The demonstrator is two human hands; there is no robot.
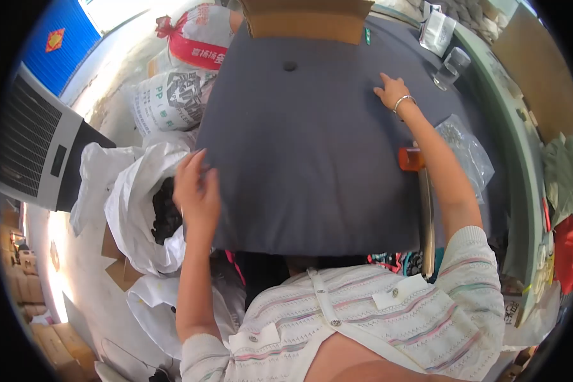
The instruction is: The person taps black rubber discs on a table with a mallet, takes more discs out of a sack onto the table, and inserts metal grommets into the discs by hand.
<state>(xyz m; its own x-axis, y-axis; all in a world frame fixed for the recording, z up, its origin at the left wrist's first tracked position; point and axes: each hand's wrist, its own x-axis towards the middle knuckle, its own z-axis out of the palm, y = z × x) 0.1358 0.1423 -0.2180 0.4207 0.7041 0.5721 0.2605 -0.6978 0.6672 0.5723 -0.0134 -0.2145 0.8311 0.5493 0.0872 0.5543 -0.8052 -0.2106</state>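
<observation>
My left hand (198,189) is slightly blurred at the left table edge, next to an open white sack (122,202) that holds black pieces (165,213). Its fingers are a little bent and apart, with nothing visible in them. Farther right, my right hand (392,92), with a bracelet on the wrist, is stretched over the dark grey tablecloth (312,159). Its fingers are apart, and nothing shows in them. A small dark round piece (290,65) lies on the cloth, away from both hands. A clear jar (452,68) sits to the right of my right hand.
A cardboard box (309,24) stands at the far edge, near a small green item (367,35). On the right lie a silvery pouch (437,33), a clear plastic bag (471,149) and an orange-red object (410,159) beside a long tan bar (426,223). Filled bags (172,102) flank the table's left.
</observation>
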